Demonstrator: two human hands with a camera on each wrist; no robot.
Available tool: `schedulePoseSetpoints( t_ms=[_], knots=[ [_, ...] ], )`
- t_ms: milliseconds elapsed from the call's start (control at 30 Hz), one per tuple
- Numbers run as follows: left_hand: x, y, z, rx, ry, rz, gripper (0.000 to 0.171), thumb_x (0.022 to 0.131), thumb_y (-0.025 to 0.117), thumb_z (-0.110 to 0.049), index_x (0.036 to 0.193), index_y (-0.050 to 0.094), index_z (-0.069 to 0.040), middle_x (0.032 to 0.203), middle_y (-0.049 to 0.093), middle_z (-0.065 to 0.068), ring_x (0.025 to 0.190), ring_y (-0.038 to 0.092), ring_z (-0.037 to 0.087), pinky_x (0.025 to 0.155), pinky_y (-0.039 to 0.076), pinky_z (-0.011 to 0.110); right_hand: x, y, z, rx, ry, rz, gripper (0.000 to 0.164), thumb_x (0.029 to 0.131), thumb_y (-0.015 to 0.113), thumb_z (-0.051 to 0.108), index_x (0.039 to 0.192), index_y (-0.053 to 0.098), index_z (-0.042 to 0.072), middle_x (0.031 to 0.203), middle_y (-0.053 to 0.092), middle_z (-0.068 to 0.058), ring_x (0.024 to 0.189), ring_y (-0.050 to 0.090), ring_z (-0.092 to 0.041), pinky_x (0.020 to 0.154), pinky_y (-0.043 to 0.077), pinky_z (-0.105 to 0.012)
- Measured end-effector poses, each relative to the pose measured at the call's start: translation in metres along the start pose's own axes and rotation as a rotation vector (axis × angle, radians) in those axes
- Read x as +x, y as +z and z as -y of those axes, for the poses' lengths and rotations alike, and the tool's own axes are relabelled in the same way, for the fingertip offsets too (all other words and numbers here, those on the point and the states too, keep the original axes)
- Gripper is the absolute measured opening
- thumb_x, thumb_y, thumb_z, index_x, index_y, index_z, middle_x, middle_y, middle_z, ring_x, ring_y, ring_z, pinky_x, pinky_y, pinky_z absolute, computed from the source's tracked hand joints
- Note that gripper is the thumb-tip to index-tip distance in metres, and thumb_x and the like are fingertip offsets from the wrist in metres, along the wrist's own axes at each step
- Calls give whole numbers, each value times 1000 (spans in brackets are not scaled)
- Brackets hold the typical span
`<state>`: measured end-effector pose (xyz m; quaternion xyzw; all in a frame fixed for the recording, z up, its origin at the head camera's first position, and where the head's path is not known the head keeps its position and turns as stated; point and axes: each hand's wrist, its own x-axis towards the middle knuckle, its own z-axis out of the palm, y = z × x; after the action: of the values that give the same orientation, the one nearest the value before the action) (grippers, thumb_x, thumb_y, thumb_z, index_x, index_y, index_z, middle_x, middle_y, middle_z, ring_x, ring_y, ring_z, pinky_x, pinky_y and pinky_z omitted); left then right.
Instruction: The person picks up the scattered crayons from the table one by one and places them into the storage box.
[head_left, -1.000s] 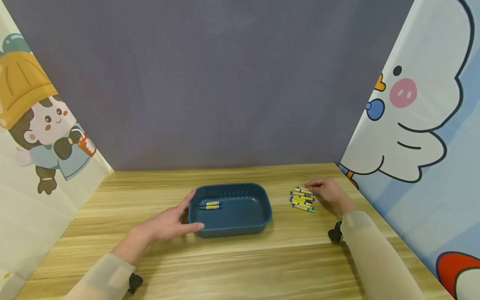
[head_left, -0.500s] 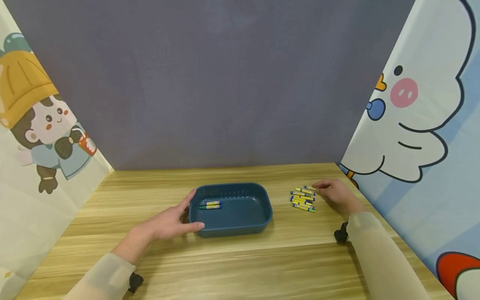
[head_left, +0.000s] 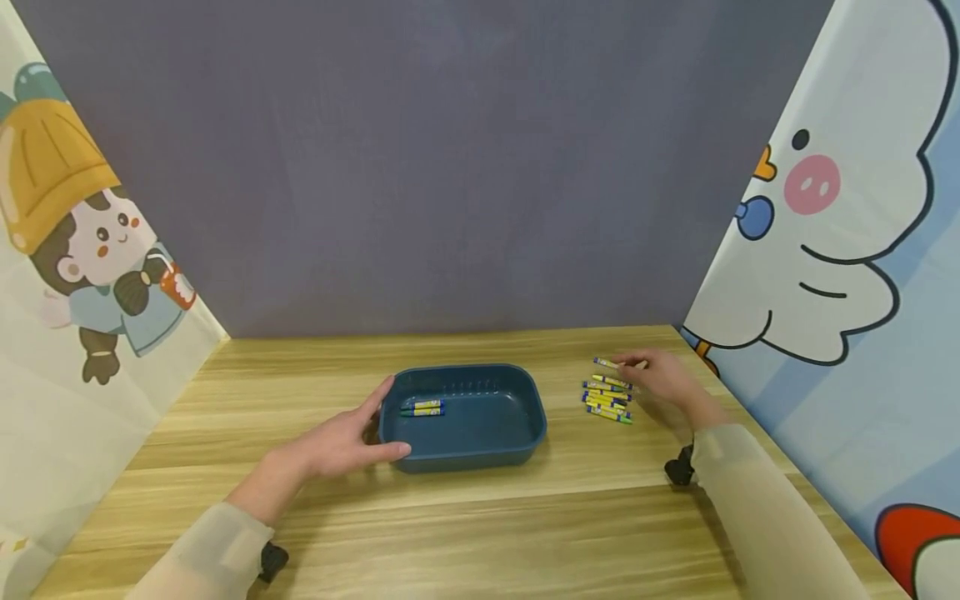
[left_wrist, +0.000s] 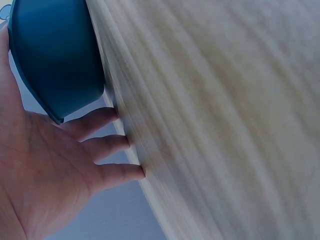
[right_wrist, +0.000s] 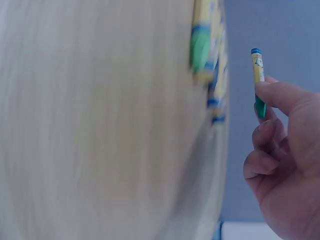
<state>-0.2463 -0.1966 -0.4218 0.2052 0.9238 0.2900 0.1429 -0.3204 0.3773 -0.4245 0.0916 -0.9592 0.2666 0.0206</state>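
Note:
My right hand (head_left: 666, 380) pinches a yellow-wrapped crayon (right_wrist: 258, 72) between thumb and fingers; its green tip points down past the thumb in the right wrist view. Just below that hand in the head view lies a small pile of crayons (head_left: 606, 400), yellow with blue bands. A dark blue rectangular tray (head_left: 465, 461) stands left of the pile. Inside its left part, two green-tipped crayons (head_left: 423, 408) lie side by side. My left hand (head_left: 337, 443) spans the tray's left end, thumb and index finger spread at the rim, and its other fingertips (left_wrist: 137, 172) reach the tabletop.
A wood-grain table (head_left: 465, 533) carries everything. Behind it rises a grey panel (head_left: 450, 183). Printed cartoon sheets flank both sides, a white bird (head_left: 847, 250) at the right and a child in a yellow hat (head_left: 105, 242) at the left.
My right hand drew back right from the pile, then rose with a crayon and shifted slightly left above it. The left hand and tray have stayed put.

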Motion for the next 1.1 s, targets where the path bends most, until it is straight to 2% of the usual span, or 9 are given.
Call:
schedulePoseSetpoints(
  t_ms=[133,300,400,700,800,933,1100],
  knots=[
    [0,0,-1,4,-4,1,120,97,70,-73,178,-10,-31,166,49,30,149,55,48,120,45,66,7,6,26,24,-64,-8,34,112,66,29,139,76,11,130,75,-19,87,66,-20,69,52,-35],
    [-1,0,-2,1,-7,3,121,97,70,-73,178,-10,-31,166,49,30,150,54,49,120,44,67,12,18,64,118,-140,14,29,111,68,26,135,78,13,125,75,-17,65,54,-16,57,46,-32],
    [-1,0,-2,0,-4,2,121,97,70,-72,178,-10,-30,165,50,30,149,55,48,120,44,66,14,25,88,174,-176,36,27,111,69,25,134,79,15,122,75,-14,60,49,-14,54,44,-30],
    [-1,1,-1,10,-5,-6,120,98,70,-72,178,-8,-29,163,53,30,144,60,46,117,47,65,18,50,149,194,-271,83,25,108,72,20,131,81,16,117,75,-8,62,48,-12,56,41,-28],
    [-1,1,-1,12,-8,-6,120,98,70,-72,178,-8,-29,164,53,29,143,61,45,117,48,65,19,58,162,189,-304,95,24,108,73,20,129,82,15,116,75,-8,66,51,-11,59,44,-28],
    [0,1,-1,16,-6,-9,120,98,70,-72,178,-8,-29,164,53,29,143,61,46,117,48,65,18,68,178,172,-314,117,23,108,73,20,128,83,18,117,74,-6,72,55,-12,66,49,-28],
    [1,1,-1,18,3,-13,121,97,71,-71,178,-8,-28,162,54,28,146,58,46,120,45,65,15,77,196,171,-317,157,23,108,73,20,128,83,19,117,74,-5,70,55,-13,66,49,-29]
  ],
)
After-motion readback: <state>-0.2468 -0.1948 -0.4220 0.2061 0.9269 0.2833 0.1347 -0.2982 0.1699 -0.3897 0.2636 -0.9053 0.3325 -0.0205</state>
